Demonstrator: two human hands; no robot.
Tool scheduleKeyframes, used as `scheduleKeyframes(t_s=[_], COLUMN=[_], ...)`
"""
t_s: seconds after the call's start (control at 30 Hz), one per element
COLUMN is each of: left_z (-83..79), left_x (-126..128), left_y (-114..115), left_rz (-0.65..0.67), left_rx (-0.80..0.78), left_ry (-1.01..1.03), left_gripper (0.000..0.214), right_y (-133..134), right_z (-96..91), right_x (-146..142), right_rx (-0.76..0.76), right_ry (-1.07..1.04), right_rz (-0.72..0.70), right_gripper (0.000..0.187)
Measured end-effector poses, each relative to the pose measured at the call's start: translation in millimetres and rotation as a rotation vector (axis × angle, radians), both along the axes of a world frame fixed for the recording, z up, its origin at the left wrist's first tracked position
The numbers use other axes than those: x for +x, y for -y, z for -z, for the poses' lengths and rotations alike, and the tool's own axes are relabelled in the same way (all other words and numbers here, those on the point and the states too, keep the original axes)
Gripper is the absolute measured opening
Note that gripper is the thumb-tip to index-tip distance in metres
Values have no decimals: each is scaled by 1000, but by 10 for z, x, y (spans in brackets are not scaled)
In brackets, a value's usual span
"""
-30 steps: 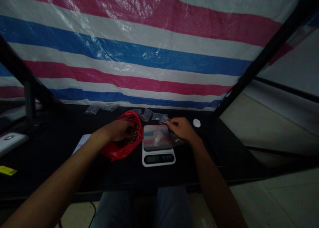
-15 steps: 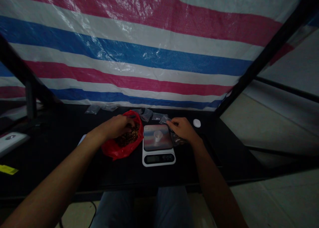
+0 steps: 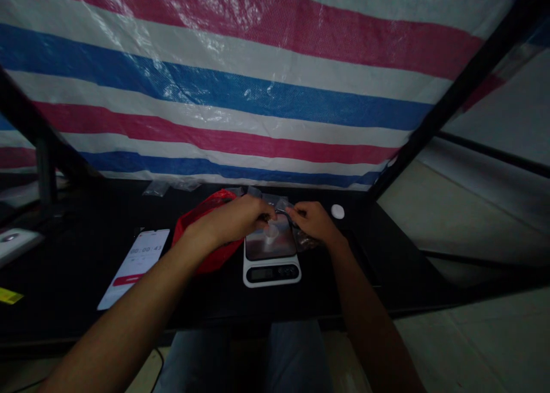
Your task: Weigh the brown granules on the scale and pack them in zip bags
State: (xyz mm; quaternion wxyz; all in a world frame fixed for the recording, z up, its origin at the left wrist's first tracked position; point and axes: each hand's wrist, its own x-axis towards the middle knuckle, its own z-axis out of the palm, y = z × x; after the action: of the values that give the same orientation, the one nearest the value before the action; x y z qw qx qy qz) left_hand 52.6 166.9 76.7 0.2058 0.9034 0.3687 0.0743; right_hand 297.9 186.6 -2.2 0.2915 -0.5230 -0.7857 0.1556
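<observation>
A white kitchen scale (image 3: 272,274) with a shiny metal plate stands in the middle of the table, and a small clear cup (image 3: 270,232) rests on the plate. My left hand (image 3: 247,214) reaches over the plate with its fingertips pinched just above the cup; whatever they hold is too small to make out. Behind the scale's right corner, my right hand (image 3: 313,218) is closed with thumb and finger on a small clear plastic bag (image 3: 282,204). The red plastic bag (image 3: 201,211) lies left of the scale, its contents hidden behind my left hand and forearm.
A phone (image 3: 141,250) running a timer lies at left. Empty clear bags (image 3: 157,188) lie along the back edge, below the striped sheet (image 3: 258,141). A small white rounded case (image 3: 337,211) sits to the right. At far left are a white device (image 3: 17,245) and a yellow strip (image 3: 9,296).
My left hand has moved right, out of the red bag of small brown pieces to above the cup. The phone has come into view. My right hand stays at the clear bag.
</observation>
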Motion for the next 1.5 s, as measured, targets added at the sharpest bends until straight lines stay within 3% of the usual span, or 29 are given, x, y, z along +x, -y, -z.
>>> scheduleKeyframes(t_s=[0.2,0.4,0.8,1.07,1.5], left_z=[31,21,112,113,60], left_x=[127,139,113,123,50], left_y=[32,40,-21,4,67], left_rz=[72,101,136,78,140], left_rx=[10,0,19,-3,-62], left_ry=[-7,-93,-41,-27,66], left_gripper=[26,25,23,33,50], right_y=[4,21,17,18,9], right_z=[0,-16,-17,-9,4], right_x=[0,-5,-8,-2,-9], right_rx=[16,10,2,11,6], right_ry=[6,-15,-8,3,2], right_rz=[4,-1,-1,6,-4], right_gripper=[49,47,47,48,47])
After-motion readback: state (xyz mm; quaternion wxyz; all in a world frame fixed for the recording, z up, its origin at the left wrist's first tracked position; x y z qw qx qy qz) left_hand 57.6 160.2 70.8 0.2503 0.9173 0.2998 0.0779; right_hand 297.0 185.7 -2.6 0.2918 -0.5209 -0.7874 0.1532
